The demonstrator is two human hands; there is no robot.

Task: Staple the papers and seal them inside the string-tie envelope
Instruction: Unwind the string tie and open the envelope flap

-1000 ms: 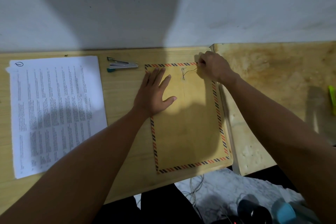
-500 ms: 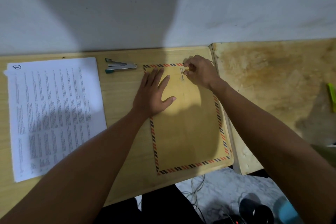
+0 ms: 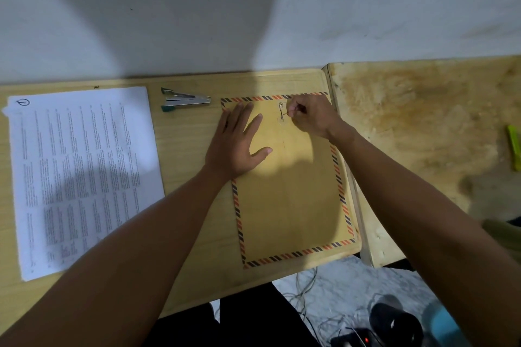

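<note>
A brown envelope (image 3: 290, 200) with a striped red-and-black border lies flat on the wooden desk (image 3: 191, 228). Its thin string (image 3: 282, 113) crosses between two small buttons near the top edge. My right hand (image 3: 311, 117) pinches the string's end just right of the buttons. My left hand (image 3: 239, 141) lies flat with straight fingers on the envelope's upper left part. A stack of printed papers (image 3: 81, 175) rests at the desk's left. A metal stapler (image 3: 184, 100) lies between the papers and the envelope, near the wall.
A white wall rises right behind the desk. A second, stained wooden surface (image 3: 423, 127) adjoins on the right, with a yellow-green object (image 3: 514, 146) at its far right. Cables (image 3: 304, 293) and dark objects lie on the floor below the desk's front edge.
My right hand has moved left and down from the envelope's top right corner to the buttons, carrying the string, which now crosses between them. My left hand has stayed flat.
</note>
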